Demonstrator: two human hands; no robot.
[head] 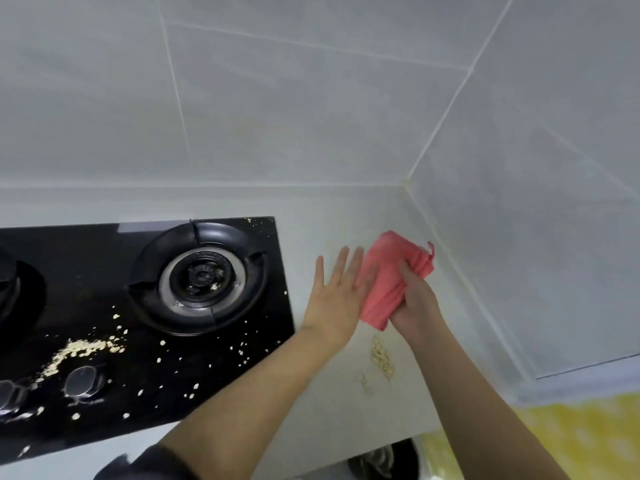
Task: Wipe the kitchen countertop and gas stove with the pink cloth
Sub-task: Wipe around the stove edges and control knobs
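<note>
Head view looks down on a white countertop [346,403] with a black gas stove [145,306] set into it. To the right of the stove, above the counter, the right hand [417,303] curls its fingers around a bunched pink cloth [391,275]. Between stove and cloth, the left hand [337,292] is flat, fingers straight and slightly spread, its palm against the cloth. Pale crumbs [83,351] lie scattered across the stove's glass near the knob [83,381], and a small crumb pile [381,356] lies on the counter right of the stove.

1. The white countertop [346,410] runs back into a tiled corner.
2. The black gas stove [104,306] sits in it at left, strewn with pale flakes [83,348].
3. A small heap [381,358], perhaps oats, lies on bare counter just right of the stove.
</note>
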